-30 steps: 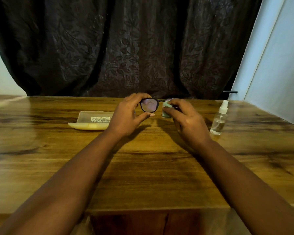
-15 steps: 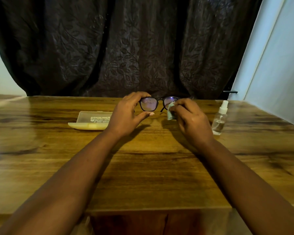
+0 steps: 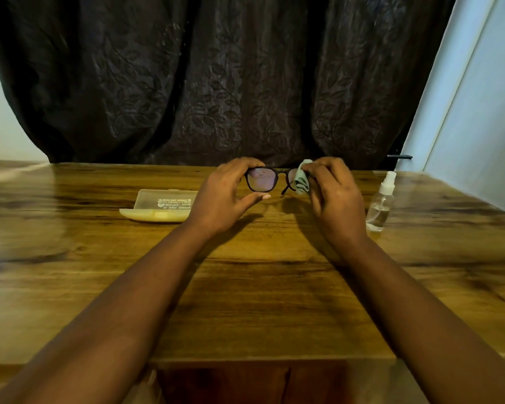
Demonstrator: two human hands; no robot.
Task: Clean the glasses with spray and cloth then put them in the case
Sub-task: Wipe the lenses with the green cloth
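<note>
Black-framed glasses (image 3: 261, 179) are held up above the far middle of the wooden table (image 3: 245, 287). My left hand (image 3: 228, 196) pinches the left lens rim between thumb and fingers. My right hand (image 3: 331, 196) presses a pale green cloth (image 3: 301, 177) over the right lens, which the cloth hides. Small droplets show on the left lens. The pale yellow case (image 3: 159, 206) lies open on the table, left of my left hand. A small clear spray bottle (image 3: 381, 204) with a white top stands upright to the right of my right hand.
A dark patterned curtain (image 3: 216, 83) hangs behind the table's far edge. A pale wall or door panel (image 3: 478, 112) rises at the right. The table's near edge has a dark recess (image 3: 245, 383) below it.
My right hand has shifted the cloth on the right lens, from below the lens up over it. The glasses have risen slightly. The case and the bottle have not moved.
</note>
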